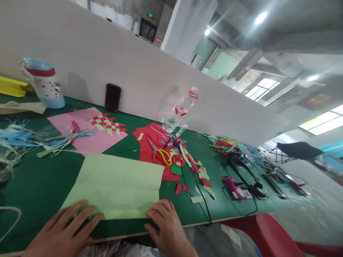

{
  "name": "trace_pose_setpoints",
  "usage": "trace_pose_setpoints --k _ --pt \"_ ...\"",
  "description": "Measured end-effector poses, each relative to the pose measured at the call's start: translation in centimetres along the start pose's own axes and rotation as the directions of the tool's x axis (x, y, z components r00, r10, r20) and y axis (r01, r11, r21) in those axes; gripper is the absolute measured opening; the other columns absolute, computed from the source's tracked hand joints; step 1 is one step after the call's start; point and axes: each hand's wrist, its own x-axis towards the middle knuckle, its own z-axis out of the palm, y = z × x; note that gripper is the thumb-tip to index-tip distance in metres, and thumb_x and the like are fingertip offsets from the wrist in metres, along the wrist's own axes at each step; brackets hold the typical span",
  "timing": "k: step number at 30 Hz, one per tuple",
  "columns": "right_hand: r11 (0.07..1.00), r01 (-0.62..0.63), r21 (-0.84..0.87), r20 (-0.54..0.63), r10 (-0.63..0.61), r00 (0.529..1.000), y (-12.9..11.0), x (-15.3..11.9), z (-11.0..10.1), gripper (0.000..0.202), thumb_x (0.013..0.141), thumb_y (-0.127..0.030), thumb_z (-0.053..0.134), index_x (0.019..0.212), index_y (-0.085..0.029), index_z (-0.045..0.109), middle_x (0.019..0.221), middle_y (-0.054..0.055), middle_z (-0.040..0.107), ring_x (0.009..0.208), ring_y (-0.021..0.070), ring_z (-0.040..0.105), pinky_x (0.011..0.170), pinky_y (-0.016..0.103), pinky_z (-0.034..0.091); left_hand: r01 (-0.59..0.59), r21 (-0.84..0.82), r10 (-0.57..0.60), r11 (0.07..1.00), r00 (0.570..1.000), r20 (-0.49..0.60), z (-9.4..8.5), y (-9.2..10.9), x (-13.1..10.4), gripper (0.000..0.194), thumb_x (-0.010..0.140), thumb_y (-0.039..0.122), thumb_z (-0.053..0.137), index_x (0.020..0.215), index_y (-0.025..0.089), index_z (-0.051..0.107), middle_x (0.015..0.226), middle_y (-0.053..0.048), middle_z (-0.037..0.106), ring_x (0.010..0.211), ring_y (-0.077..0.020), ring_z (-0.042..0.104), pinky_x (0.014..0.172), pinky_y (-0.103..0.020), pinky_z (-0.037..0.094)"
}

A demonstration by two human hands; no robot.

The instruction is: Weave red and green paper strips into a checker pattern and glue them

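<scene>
A light green sheet of paper lies on the table in front of me, with faint creases across it and its near edge slightly raised. My left hand rests at its lower left corner, fingers spread and flat over the edge. At the lower right corner, my right hand has its fingers bent together over the paper's edge, the thumb on the near side. Just beyond the sheet, yellow-handled scissors lie on red paper. Woven red-and-green paper pieces sit on a pink sheet.
A water bottle, a phone and a flask stand along the wall. Paper scraps, a purple device and a black strap lie to the right. Stringy bundles are left; a red chair stands below.
</scene>
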Motion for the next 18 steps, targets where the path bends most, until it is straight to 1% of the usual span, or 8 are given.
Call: trace_pose_setpoints --k 4,6,9,11,13,15,17,18 --pt "1.000 -0.016 -0.020 0.025 0.017 1.000 0.8 0.2 0.1 0.015 0.092 -0.030 0.078 0.098 -0.025 0.066 0.093 0.000 0.071 0.090 0.0221 0.058 0.080 0.034 0.044 -0.133 0.053 0.137 0.990 0.987 -0.085 0.2 -2.2 1.0 0.037 0.092 0.042 0.065 0.128 0.049 0.068 0.119 0.006 0.079 0.118 -0.0271 0.066 0.095 -0.041 0.046" --pt "0.999 0.013 -0.049 0.037 -0.011 0.999 1.2 0.3 0.3 0.013 0.093 -0.030 0.077 0.096 -0.025 0.065 0.091 0.000 0.071 0.088 0.0213 0.058 0.079 0.034 0.043 -0.162 0.044 0.164 0.986 0.985 -0.054 -0.1 -2.9 1.4 0.034 0.092 0.037 0.063 0.124 0.047 0.071 0.115 0.005 0.080 0.113 -0.0247 0.068 0.092 -0.039 0.049" --pt "0.991 0.070 -0.112 0.051 -0.064 0.997 1.5 0.4 0.5 0.009 0.097 -0.027 0.072 0.094 -0.023 0.064 0.089 0.000 0.069 0.086 0.0201 0.057 0.078 0.033 0.042 -0.037 0.027 0.035 0.999 0.997 0.072 -1.0 -2.6 1.8 0.049 0.089 0.013 0.052 0.119 0.044 0.075 0.115 0.004 0.079 0.117 -0.0250 0.067 0.100 -0.042 0.050" --pt "0.986 0.085 -0.146 0.049 -0.079 0.996 1.5 0.5 0.6 0.009 0.100 -0.025 0.067 0.092 -0.023 0.064 0.087 0.000 0.069 0.085 0.0200 0.057 0.078 0.033 0.042 0.032 0.024 -0.035 0.999 0.992 0.124 -1.6 -2.1 2.0 0.061 0.083 0.003 0.046 0.118 0.043 0.076 0.117 0.003 0.078 0.120 -0.0256 0.065 0.105 -0.045 0.049" --pt "0.982 0.084 -0.168 0.031 -0.080 0.996 1.3 0.8 0.6 0.005 0.102 -0.023 0.062 0.098 -0.022 0.065 0.088 0.002 0.069 0.084 0.0205 0.057 0.077 0.033 0.041 0.044 0.002 -0.044 0.999 0.988 0.149 -1.9 -1.9 2.3 0.062 0.083 0.002 0.044 0.118 0.041 0.076 0.116 0.001 0.078 0.119 -0.0261 0.065 0.106 -0.046 0.049" --pt "0.979 0.091 -0.182 0.021 -0.089 0.996 1.1 1.1 0.4 0.012 0.102 -0.023 0.061 0.114 -0.023 0.065 0.090 0.002 0.071 0.084 0.0210 0.058 0.077 0.034 0.039 0.040 -0.030 -0.034 0.999 0.983 0.180 -1.9 -2.0 2.8 0.057 0.086 0.006 0.042 0.115 0.040 0.078 0.114 0.000 0.079 0.115 -0.0267 0.067 0.104 -0.047 0.051" --pt "0.975 0.101 -0.197 0.031 -0.097 0.995 0.8 1.5 0.2 0.024 0.102 -0.030 0.065 0.125 -0.026 0.062 0.091 0.001 0.073 0.084 0.0216 0.058 0.077 0.035 0.038 0.031 -0.061 -0.018 0.998 0.976 0.215 -1.7 -2.3 3.3 0.052 0.089 0.011 0.041 0.111 0.039 0.079 0.111 -0.001 0.079 0.110 -0.0273 0.069 0.098 -0.047 0.053" --pt "0.973 0.105 -0.204 0.041 -0.099 0.994 0.7 1.8 0.2 0.026 0.100 -0.035 0.068 0.125 -0.028 0.062 0.091 0.000 0.072 0.083 0.0218 0.058 0.077 0.036 0.037 0.033 -0.075 -0.015 0.997 0.972 0.233 -1.7 -2.3 3.5 0.050 0.090 0.012 0.041 0.108 0.039 0.079 0.110 -0.001 0.079 0.109 -0.0277 0.069 0.095 -0.047 0.054"
